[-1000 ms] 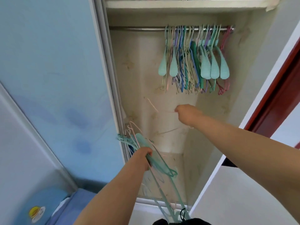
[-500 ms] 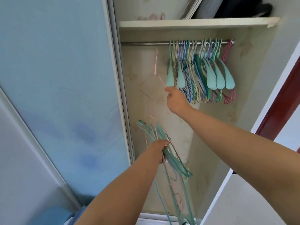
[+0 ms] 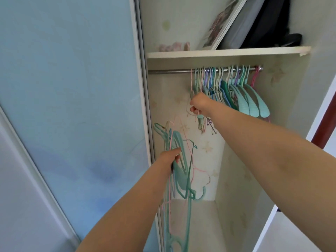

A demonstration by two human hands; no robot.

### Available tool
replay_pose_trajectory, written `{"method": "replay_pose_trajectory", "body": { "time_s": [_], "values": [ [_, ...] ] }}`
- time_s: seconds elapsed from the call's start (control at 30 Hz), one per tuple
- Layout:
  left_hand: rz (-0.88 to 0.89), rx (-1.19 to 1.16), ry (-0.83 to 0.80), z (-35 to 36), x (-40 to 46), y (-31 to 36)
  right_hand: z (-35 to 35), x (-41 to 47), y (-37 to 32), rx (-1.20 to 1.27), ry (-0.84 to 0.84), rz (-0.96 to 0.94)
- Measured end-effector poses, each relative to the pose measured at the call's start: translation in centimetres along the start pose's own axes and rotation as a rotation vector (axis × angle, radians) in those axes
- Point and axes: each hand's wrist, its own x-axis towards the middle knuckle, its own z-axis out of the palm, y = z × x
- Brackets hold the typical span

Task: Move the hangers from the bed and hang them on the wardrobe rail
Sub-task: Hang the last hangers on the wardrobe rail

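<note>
A metal wardrobe rail (image 3: 171,71) runs under a white shelf, and several coloured hangers (image 3: 241,91) crowd its right half. My right hand (image 3: 199,103) reaches up and pinches a thin pink wire hanger (image 3: 191,82) whose hook sits over the rail at the left end of the row. Lower down, my left hand (image 3: 171,157) grips a bundle of teal, pink and blue hangers (image 3: 180,177) that dangles in front of the open wardrobe.
A pale blue sliding door (image 3: 72,106) closes off the left side. The white shelf (image 3: 227,52) above the rail carries a leaning picture frame (image 3: 220,24) and dark items. The rail's left part is bare. A dark red door frame (image 3: 325,120) stands at right.
My right hand rose from mid-wardrobe to the rail with the pink hanger, and its hook now sits over the rail. My left hand lifted the bundle higher. The view tilted upward.
</note>
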Motion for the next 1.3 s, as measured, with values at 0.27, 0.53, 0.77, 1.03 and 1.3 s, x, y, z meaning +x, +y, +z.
{"method": "replay_pose_trajectory", "body": {
  "time_s": [0.27, 0.53, 0.77, 1.03, 1.3],
  "values": [
    [-0.021, -0.276, -0.114, -1.4, 0.5, -1.3, -0.2, -0.5, 4.3, -0.347, 0.189, -0.195],
    [-0.027, -0.454, -0.155, 0.2, 0.5, -1.6, 2.9, -10.9, 12.7, -0.554, -0.007, -0.177],
    [-0.098, -0.463, -0.214, 2.5, -0.8, -3.0, 3.7, -17.5, 14.4, -0.451, -0.38, -0.081],
    [-0.123, -0.418, -0.346, 4.1, -3.7, -7.2, 4.5, -19.1, 15.4, -0.681, -0.179, -0.016],
    [0.016, -0.295, -0.4, 3.1, -6.1, -10.9, 2.0, -15.9, 14.1, -0.153, 0.095, 0.034]
  ]
}}
